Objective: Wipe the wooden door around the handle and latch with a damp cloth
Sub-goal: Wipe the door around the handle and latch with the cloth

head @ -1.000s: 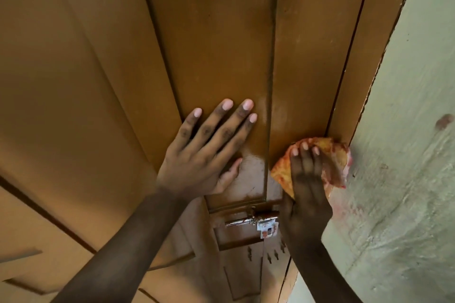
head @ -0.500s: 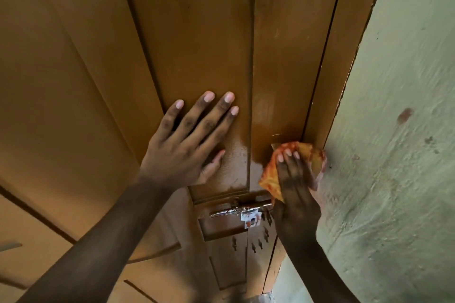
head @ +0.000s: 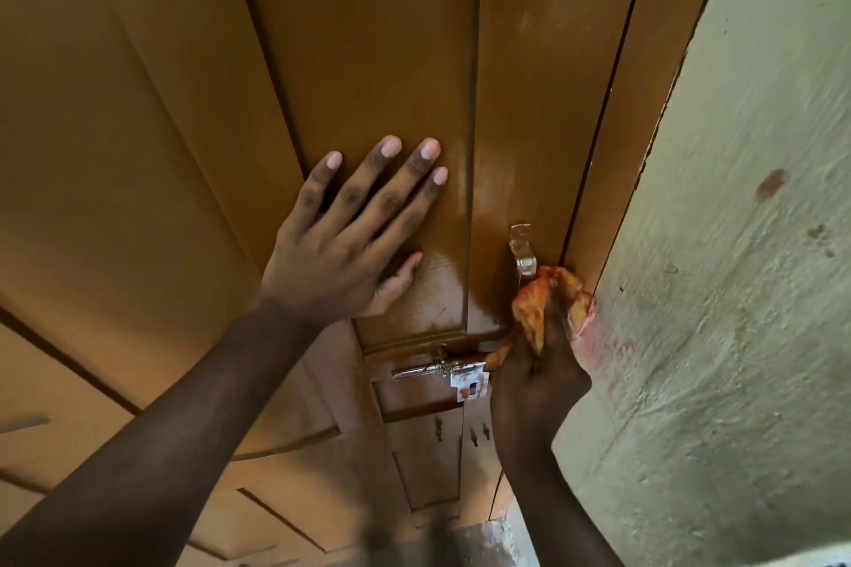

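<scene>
Here, left hand (head: 343, 239) lies flat on the door (head: 368, 60) at mid-frame, fingers straight and spread, palm on the raised panel. Right hand (head: 536, 387), lower right of centre, grips a bunched orange cloth (head: 536, 306) against the door's edge beside the frame. Cloth touches the lower end of the metal handle (head: 522, 251). Latch (head: 437, 368) sits just left of the right hand, below the panel. Wet sheen on the wood between the hands. Pale wall (head: 737, 244) fills the right of the frame.
</scene>
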Tool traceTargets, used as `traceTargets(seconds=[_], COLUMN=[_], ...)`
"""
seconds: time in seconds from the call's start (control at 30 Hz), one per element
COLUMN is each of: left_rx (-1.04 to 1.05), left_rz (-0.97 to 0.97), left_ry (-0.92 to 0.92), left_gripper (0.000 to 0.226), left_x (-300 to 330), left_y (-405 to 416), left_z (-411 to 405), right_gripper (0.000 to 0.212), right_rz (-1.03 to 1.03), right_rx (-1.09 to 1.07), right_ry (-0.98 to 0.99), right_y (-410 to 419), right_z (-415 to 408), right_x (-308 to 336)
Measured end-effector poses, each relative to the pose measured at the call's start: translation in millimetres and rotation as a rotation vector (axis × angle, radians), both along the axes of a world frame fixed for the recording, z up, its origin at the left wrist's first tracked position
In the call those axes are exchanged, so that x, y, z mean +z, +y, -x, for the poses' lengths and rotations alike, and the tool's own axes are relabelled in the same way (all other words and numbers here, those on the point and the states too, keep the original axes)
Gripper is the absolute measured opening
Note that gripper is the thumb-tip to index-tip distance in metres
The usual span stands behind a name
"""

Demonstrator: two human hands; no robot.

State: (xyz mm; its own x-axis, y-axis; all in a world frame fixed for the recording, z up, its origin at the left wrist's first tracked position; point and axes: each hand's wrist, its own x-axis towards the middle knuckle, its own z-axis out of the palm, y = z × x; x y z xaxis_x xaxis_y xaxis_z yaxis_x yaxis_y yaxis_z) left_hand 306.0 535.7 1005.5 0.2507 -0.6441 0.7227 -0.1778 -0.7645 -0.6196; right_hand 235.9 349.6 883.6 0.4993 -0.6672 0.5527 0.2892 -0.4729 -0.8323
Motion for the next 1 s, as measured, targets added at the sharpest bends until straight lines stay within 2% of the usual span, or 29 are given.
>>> traceTargets(seconds=[0.07, 0.13, 0.23, 0.3, 0.43, 0.53, 0.6, 0.67, 0.77, 0.87, 0.93, 1.0], left_rx=[0.001, 0.004, 0.005, 0.006, 0.004, 0.009, 0.006, 0.0, -0.004, -0.005, -0.005, -0.008], left_rz=[-0.002, -0.009, -0.007, -0.003, -0.007, -0.018, -0.017, -0.012, -0.009, -0.014, -0.019, -0.023], left_ry=[0.0, 0.006, 0.001, -0.005, 0.004, 0.01, 0.005, -0.001, 0.0, -0.007, -0.004, -0.007], left_gripper=[0.076, 0.076, 0.077, 0.078, 0.077, 0.078, 0.078, 0.079, 0.078, 0.078, 0.078, 0.078], left_x=[0, 0, -1, -1, -1, -1, 0, -1, -1, -1, -1, 0], left_y=[0, 1, 0, 0, 0, 1, 1, 1, 1, 2, 1, 1], left_z=[0, -1, -1, -1, 0, -1, -2, -1, -2, -3, -2, -1], right_gripper=[0.049, 0.046, 0.049, 0.054, 0.05, 0.045, 0.048, 0.053, 0.048, 0.048, 0.043, 0.042], right_rz=[-0.05, 0.052, 0.2, 0.126, -0.091, 0.081, 0.299, 0.432, 0.342, 0.176, 0.237, 0.415], right_rx=[-0.018, -0.013, 0.045, 0.064, -0.02, -0.011, 0.029, 0.044, 0.047, 0.035, 0.006, 0.027], right_ry=[-0.029, -0.068, -0.032, -0.007, 0.025, -0.116, -0.116, -0.082, -0.078, -0.09, -0.102, -0.099], right_y=[7, 12, 8, 3, 9, 12, 6, -4, -10, 0, 5, 2], right_z=[-5, -7, -7, -2, -1, -9, -11, -6, 2, -6, -16, -24], right_x=[17, 26, 1, -12, 10, 26, 11, -14, -32, -2, 23, 27])
